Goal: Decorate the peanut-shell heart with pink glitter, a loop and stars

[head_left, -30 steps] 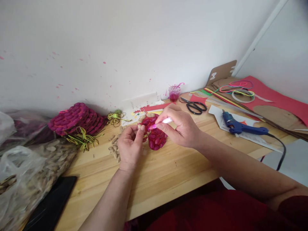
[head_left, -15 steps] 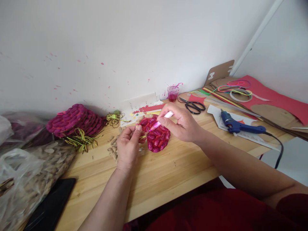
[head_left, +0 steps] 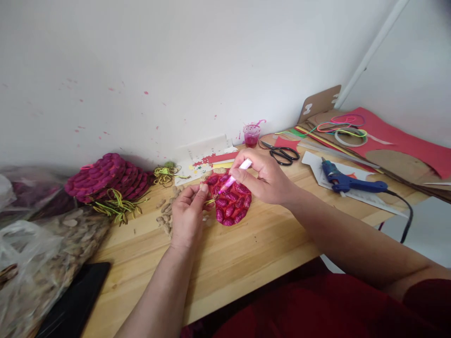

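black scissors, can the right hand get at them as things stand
Probably yes: the black scissors lie just beyond the right hand, with nothing seen lying over them. But its fingers grip a white-and-pink pen-like tool, which would likely need setting down first.

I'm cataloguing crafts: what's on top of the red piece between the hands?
Purple peanuts sit on the red piece, tan ones at its far edge. Whatever the left hand, right hand and white-handled tool cover cannot be seen.

Pen-like tool [head_left: 227, 183] steeper than a second ago (more of the red piece [head_left: 232, 203] visible).
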